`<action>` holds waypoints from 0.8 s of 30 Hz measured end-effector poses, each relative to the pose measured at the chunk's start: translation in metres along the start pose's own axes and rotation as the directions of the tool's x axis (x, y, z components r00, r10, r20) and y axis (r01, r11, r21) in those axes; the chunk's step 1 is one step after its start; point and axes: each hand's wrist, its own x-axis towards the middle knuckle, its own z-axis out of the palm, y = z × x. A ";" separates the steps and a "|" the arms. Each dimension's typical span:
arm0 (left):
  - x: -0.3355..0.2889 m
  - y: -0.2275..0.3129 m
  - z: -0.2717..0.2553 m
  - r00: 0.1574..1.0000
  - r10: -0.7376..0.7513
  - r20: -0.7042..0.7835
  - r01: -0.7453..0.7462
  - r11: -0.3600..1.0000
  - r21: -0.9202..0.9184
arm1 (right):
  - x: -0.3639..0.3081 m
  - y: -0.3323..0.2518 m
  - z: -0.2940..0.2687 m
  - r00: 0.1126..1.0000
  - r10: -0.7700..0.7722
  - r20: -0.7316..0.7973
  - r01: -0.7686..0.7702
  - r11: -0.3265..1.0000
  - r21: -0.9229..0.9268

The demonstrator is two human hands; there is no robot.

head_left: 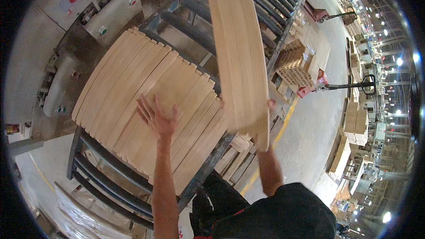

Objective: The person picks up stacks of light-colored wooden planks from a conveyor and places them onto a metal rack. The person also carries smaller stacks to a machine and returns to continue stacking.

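Observation:
My left hand has its fingers spread over a wide row of pale wooden slats. Whether its palm touches them I cannot tell. The slats lie side by side on a roller conveyor, their ends slightly uneven. To the right, my right hand grips a small bundle of several long wooden slats, raised in front of the conveyor's rollers. Most of that hand is hidden behind the bundle; fingertips show at both its edges.
A grey machine with coloured buttons borders the conveyor on the left. Stacked wood and a pallet jack stand to the right, beside a concrete floor with a yellow line. More lumber lies farther right.

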 end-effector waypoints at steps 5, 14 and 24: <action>-0.036 0.051 -0.089 0.946 -0.285 0.156 0.263 0.390 -0.882 | -0.083 0.060 0.005 0.998 0.007 0.056 -0.014 0.992 0.123; -0.181 0.156 -0.292 0.994 -0.104 -0.024 0.003 0.250 -0.968 | -0.273 0.080 0.075 0.963 0.116 0.243 -0.125 0.992 0.022; -0.388 0.183 -0.450 0.987 -0.111 -0.114 -0.086 0.235 -0.968 | -0.468 0.121 0.125 0.853 0.280 0.441 -0.317 0.948 0.011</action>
